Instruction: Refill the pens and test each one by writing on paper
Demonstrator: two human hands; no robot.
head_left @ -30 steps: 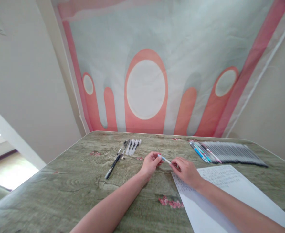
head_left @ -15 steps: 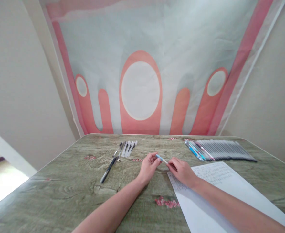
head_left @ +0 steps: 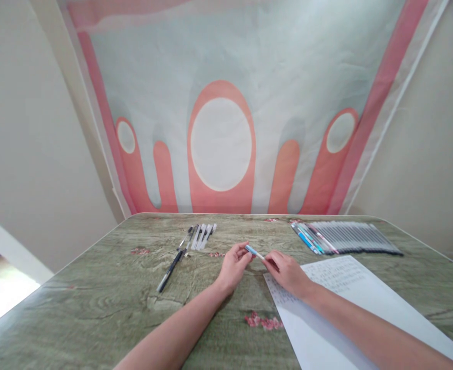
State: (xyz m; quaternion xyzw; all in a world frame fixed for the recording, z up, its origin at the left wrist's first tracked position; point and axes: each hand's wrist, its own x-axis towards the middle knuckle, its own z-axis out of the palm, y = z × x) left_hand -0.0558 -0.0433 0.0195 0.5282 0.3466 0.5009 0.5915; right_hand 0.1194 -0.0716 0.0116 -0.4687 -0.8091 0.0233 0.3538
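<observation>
Between my two hands, above the middle of the table, is a slim pen with a light blue end and a whitish end. My left hand pinches the blue end with thumb and fingers. My right hand is closed on the whitish end, and its fingers hide the tip. Under my right wrist lies a white sheet of paper with lines of handwriting near its top. To the left of my left hand, a black pen lies slantwise on the table.
Several clear pen barrels or caps lie side by side at back left, near small dark pen parts. A long row of clear-bodied pens spans the back right, with blue and pink pens at its left end. The wood-patterned table meets a printed backdrop.
The whole view has shifted slightly, so things appear a little further left. Both hands keep the same hold on the pen.
</observation>
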